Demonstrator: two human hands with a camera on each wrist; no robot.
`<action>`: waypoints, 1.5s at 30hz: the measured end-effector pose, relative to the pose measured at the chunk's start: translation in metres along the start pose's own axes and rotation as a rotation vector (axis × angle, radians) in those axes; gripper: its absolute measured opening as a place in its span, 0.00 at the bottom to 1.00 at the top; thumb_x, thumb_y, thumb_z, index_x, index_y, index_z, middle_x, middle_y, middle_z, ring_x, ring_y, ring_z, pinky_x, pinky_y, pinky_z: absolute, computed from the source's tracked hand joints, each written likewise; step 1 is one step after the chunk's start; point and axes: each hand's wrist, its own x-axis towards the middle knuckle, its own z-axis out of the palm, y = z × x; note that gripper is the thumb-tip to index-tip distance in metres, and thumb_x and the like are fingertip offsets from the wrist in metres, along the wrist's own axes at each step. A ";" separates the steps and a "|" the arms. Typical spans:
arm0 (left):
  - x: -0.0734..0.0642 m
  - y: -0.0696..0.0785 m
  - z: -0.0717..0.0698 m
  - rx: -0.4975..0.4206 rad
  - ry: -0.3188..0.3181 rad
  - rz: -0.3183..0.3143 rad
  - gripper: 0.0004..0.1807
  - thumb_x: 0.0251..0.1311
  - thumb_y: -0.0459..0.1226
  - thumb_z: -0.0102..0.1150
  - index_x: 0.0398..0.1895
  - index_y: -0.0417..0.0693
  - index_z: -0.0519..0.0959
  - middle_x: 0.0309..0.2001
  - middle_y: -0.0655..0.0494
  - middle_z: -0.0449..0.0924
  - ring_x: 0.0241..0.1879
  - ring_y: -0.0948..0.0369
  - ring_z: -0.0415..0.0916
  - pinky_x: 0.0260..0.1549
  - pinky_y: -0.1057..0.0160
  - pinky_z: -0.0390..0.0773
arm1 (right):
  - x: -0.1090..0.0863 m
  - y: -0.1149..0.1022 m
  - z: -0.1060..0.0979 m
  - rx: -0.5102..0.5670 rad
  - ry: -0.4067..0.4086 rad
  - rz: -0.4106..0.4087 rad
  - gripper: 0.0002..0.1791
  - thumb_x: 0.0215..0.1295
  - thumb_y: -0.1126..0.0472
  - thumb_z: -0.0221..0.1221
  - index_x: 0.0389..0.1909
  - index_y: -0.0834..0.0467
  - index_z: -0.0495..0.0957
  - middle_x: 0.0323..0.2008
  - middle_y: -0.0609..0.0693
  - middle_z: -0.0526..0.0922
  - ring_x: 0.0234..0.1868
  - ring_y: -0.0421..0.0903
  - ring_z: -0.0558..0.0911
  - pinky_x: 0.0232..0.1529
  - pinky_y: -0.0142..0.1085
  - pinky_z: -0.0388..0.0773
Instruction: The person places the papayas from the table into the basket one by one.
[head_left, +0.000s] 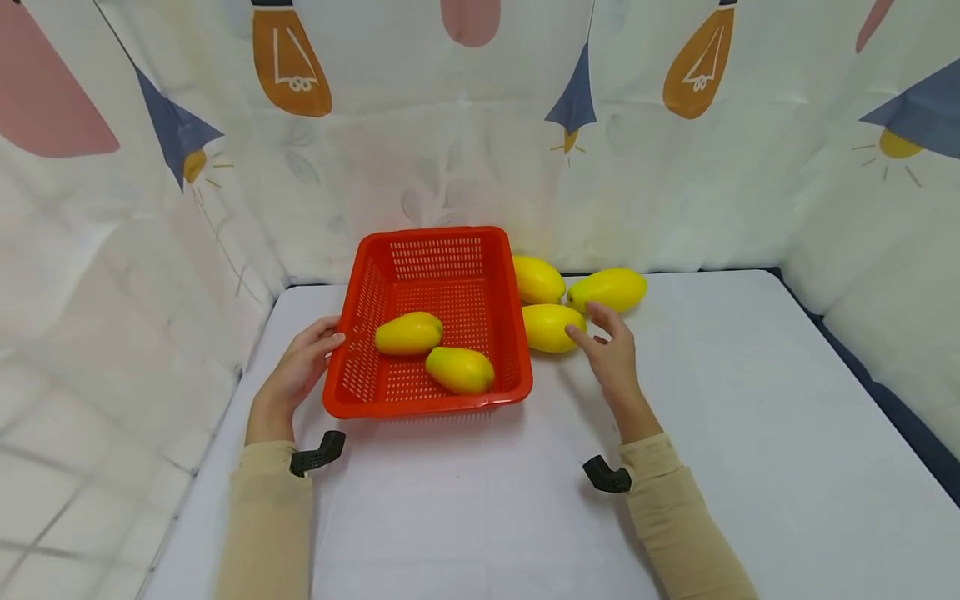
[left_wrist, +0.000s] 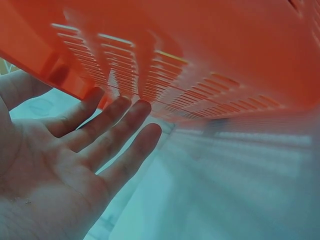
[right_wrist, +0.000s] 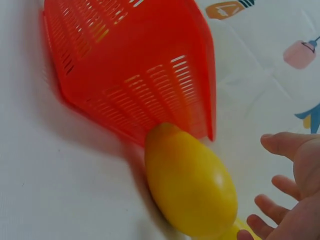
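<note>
A red plastic basket (head_left: 517, 367) with slotted walls holds two yellow oblong fruits, mango- or papaya-like: one fruit (head_left: 408, 333) at the left and another (head_left: 460, 371) in front. My left hand (head_left: 300, 367) holds the basket's left side, thumb at the rim, and in the left wrist view its fingers (left_wrist: 142, 107) lie along the slotted outer wall. My right hand (head_left: 615, 358) is spread beside a third yellow fruit (head_left: 547, 327), which sits against the basket's right side. The right wrist view shows a gap between that fruit (right_wrist: 192, 185) and the hand (right_wrist: 295, 195), which holds nothing.
Two more yellow fruits lie behind, one (head_left: 538, 280) at the basket's back right and one (head_left: 609, 290) farther right. All stand on a white-covered table (head_left: 465, 517). A printed curtain (head_left: 480, 167) hangs along the back and sides.
</note>
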 end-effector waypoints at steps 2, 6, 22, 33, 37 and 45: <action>0.000 0.000 0.001 0.002 0.004 -0.001 0.18 0.72 0.41 0.45 0.61 0.46 0.65 0.50 0.63 0.76 0.49 0.68 0.74 0.48 0.73 0.74 | 0.000 -0.001 -0.001 0.011 -0.009 0.002 0.29 0.62 0.57 0.64 0.64 0.57 0.69 0.65 0.57 0.71 0.67 0.55 0.65 0.68 0.51 0.61; 0.000 0.000 0.002 -0.005 -0.001 -0.001 0.18 0.72 0.41 0.45 0.61 0.45 0.65 0.50 0.63 0.76 0.49 0.68 0.74 0.49 0.73 0.74 | 0.001 -0.002 -0.002 0.022 -0.012 0.002 0.29 0.62 0.59 0.64 0.64 0.59 0.68 0.65 0.58 0.71 0.67 0.57 0.65 0.68 0.51 0.61; 0.001 -0.003 0.002 -0.005 0.017 -0.007 0.18 0.72 0.41 0.46 0.61 0.44 0.65 0.49 0.62 0.76 0.48 0.67 0.74 0.48 0.73 0.75 | 0.012 0.013 0.003 -0.042 -0.046 0.015 0.32 0.61 0.57 0.64 0.65 0.58 0.66 0.66 0.56 0.70 0.67 0.54 0.65 0.67 0.52 0.61; 0.000 -0.003 0.003 0.012 0.019 -0.013 0.18 0.73 0.42 0.45 0.61 0.45 0.65 0.49 0.62 0.76 0.49 0.67 0.74 0.49 0.73 0.74 | 0.014 0.016 0.005 -0.047 -0.095 0.022 0.35 0.60 0.55 0.65 0.67 0.59 0.64 0.68 0.57 0.67 0.68 0.54 0.64 0.67 0.52 0.61; -0.001 -0.002 0.003 0.008 0.018 -0.008 0.18 0.73 0.41 0.45 0.61 0.45 0.65 0.49 0.62 0.76 0.49 0.67 0.74 0.49 0.73 0.74 | 0.016 0.017 0.005 -0.056 -0.102 0.029 0.36 0.60 0.55 0.66 0.68 0.59 0.64 0.68 0.56 0.67 0.69 0.53 0.63 0.67 0.52 0.61; -0.002 -0.001 0.002 -0.002 0.016 0.001 0.17 0.73 0.41 0.45 0.60 0.46 0.65 0.49 0.61 0.75 0.48 0.67 0.74 0.49 0.73 0.74 | 0.018 0.015 0.008 -0.067 -0.124 0.034 0.34 0.59 0.56 0.67 0.66 0.56 0.67 0.68 0.53 0.68 0.69 0.52 0.62 0.68 0.50 0.63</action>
